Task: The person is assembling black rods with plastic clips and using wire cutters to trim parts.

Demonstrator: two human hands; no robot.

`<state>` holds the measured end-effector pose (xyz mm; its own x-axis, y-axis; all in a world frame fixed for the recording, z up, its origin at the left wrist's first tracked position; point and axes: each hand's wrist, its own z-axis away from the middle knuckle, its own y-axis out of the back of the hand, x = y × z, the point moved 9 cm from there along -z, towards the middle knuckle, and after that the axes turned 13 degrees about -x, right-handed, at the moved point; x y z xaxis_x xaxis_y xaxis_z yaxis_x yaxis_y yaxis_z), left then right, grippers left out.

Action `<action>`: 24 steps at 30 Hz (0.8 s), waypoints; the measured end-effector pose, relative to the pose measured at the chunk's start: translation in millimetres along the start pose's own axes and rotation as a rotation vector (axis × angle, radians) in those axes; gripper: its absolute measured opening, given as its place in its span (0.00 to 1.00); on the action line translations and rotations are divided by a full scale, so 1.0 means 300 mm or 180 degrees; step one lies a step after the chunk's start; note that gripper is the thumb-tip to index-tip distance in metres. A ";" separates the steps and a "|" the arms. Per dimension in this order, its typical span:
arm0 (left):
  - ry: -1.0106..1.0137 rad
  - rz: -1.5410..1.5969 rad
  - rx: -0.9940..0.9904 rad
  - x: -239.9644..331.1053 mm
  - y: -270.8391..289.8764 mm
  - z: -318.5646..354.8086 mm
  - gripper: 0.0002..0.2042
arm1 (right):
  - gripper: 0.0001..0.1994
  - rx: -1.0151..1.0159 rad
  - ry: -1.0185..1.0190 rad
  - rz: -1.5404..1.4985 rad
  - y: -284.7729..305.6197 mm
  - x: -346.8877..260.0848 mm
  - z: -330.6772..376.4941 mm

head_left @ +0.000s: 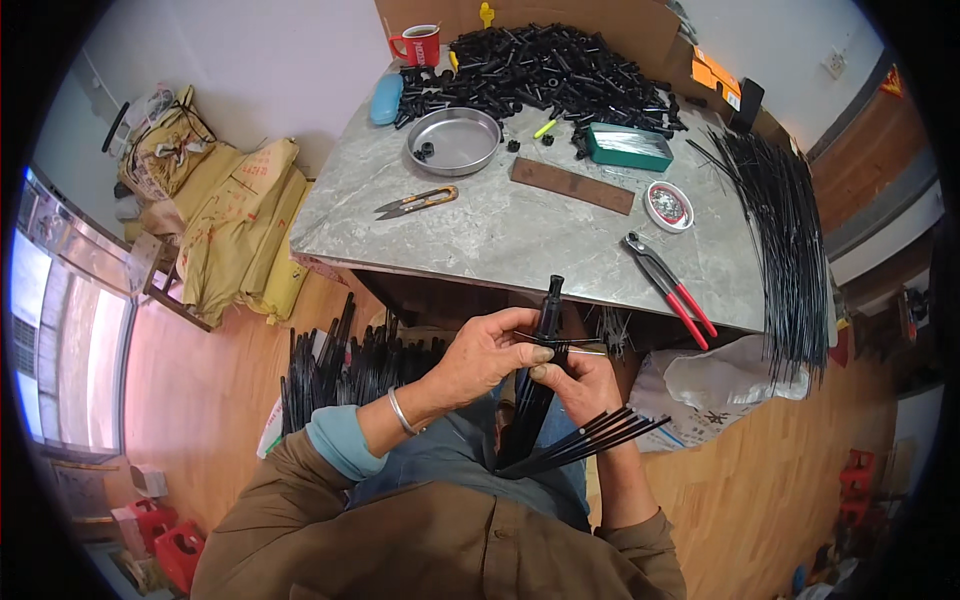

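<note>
Head view | left hand (485, 355) pinches thin rib (560, 347) | right hand (585, 385) grips black rod bundle (535, 385) | red pliers (668, 288) lie on table (520, 240)

Olive-brown jacket of plain cloth across shoulders and chest, collar open, a seam running down the front. Left jacket sleeve (300, 470) pushed back from the forearm, a light blue-grey inner cuff (338, 440) rolled out below it. Thin silver bangle (401, 411) around the left wrist. Left hand (487, 357) bare, no glove, no ring to be made out. Right hand (583, 384) bare too, the forearm uncovered up to a brown right sleeve (640, 545) bunched near the elbow. Blue-grey denim over the lap, a darker grey fold of cloth lying above it at the waist.
</note>
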<state>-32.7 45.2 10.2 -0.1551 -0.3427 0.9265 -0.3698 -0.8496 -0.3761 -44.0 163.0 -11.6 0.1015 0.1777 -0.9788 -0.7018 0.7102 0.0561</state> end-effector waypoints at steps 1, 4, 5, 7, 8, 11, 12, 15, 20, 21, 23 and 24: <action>0.0016 -0.0023 -0.0023 -0.006 -0.004 0.002 0.17 | 0.09 -0.0131 -0.0082 -0.0104 0.006 0.032 -0.010; 0.0002 -0.0016 -0.0040 -0.031 -0.002 -0.002 0.17 | 0.09 -0.0062 -0.0009 -0.0695 0.003 0.032 0.004; -0.0101 -0.0179 -0.0093 -0.022 -0.005 -0.008 0.16 | 0.10 -0.0113 0.0013 -0.0858 0.011 0.061 -0.001; -0.0176 -0.0355 -0.0189 -0.020 -0.014 -0.018 0.16 | 0.10 -0.0258 -0.0021 -0.1002 0.029 0.095 -0.004; -0.0207 -0.0410 -0.0231 -0.023 -0.019 -0.022 0.16 | 0.11 -0.0438 -0.0063 -0.1117 0.019 0.116 -0.009; -0.0120 -0.0512 -0.0380 -0.008 -0.061 -0.028 0.16 | 0.16 -0.0824 0.0274 -0.1859 -0.014 0.155 -0.035; -0.0033 -0.0554 -0.0434 -0.005 -0.071 -0.029 0.16 | 0.18 -0.1109 0.0414 -0.2177 -0.037 0.150 -0.042; -0.0290 -0.0932 -0.0519 0.000 -0.069 -0.045 0.16 | 0.21 -0.1080 0.0374 -0.2364 -0.046 0.149 -0.035; 0.0323 -0.0493 -0.0930 -0.015 -0.039 -0.068 0.18 | 0.19 -0.0584 0.0728 -0.2471 -0.051 0.057 -0.004; 0.0239 -0.0601 -0.1083 -0.002 -0.042 -0.083 0.18 | 0.18 -0.0500 0.0742 -0.2828 -0.058 0.049 -0.001; 0.0317 -0.0637 -0.1255 0.014 -0.049 -0.090 0.17 | 0.17 -0.0484 0.0658 -0.2936 -0.067 0.062 0.005; 0.0330 -0.0661 -0.1271 0.022 -0.046 -0.095 0.17 | 0.16 -0.0468 0.0549 -0.3033 -0.073 0.074 0.006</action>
<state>-54.8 66.0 21.2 -0.1237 -0.1225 0.9847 -0.7234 -0.6681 -0.1740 -25.1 152.6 -34.1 0.5751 -0.5366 -0.6175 -0.4614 0.4106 -0.7865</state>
